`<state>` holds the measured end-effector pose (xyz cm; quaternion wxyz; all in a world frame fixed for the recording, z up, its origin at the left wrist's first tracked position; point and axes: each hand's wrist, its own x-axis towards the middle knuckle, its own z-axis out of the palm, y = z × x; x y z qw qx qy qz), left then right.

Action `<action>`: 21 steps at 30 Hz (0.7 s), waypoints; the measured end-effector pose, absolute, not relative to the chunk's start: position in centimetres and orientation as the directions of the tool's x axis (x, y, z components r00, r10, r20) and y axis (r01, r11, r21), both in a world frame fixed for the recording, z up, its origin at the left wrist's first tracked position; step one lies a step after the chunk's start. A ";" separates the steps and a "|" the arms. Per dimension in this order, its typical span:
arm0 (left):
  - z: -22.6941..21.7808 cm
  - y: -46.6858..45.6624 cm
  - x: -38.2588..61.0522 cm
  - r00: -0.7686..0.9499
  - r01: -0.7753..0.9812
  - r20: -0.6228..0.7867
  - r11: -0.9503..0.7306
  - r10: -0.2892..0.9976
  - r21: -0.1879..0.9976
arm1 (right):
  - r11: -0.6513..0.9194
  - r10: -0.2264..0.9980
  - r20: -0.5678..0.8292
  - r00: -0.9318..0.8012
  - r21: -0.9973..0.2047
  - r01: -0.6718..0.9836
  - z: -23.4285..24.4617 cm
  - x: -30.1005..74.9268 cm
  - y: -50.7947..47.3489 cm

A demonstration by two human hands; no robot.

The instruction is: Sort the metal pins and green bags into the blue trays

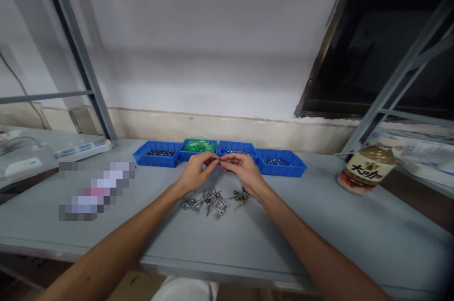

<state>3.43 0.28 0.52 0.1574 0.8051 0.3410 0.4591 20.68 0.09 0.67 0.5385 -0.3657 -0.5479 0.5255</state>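
Note:
My left hand (199,169) and my right hand (244,171) meet fingertip to fingertip above the table, just in front of the blue bins. Both are pinched closed around something too small to make out. Beneath them lies a loose pile of thin metal pins (211,201), some with brass-coloured ends. A smaller cluster of similar pieces (241,195) sits by my right wrist. Behind the hands, one blue bin (236,147) contains silvery pins, and another blue bin (198,154) has green pieces in it.
A blue bin (156,160) with small brownish parts stands at the left, another blue bin (282,169) with silvery pins at the right. A drink bottle (368,166) is farther right. On the left are a power strip (83,148) and a blurred-out object (97,192).

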 end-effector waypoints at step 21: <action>0.7 0.0 3.3 0.359 0.425 0.679 -0.760 0.641 0.492 | 0.007 0.985 0.056 -0.164 -0.959 -0.282 0.5 20.9 0.2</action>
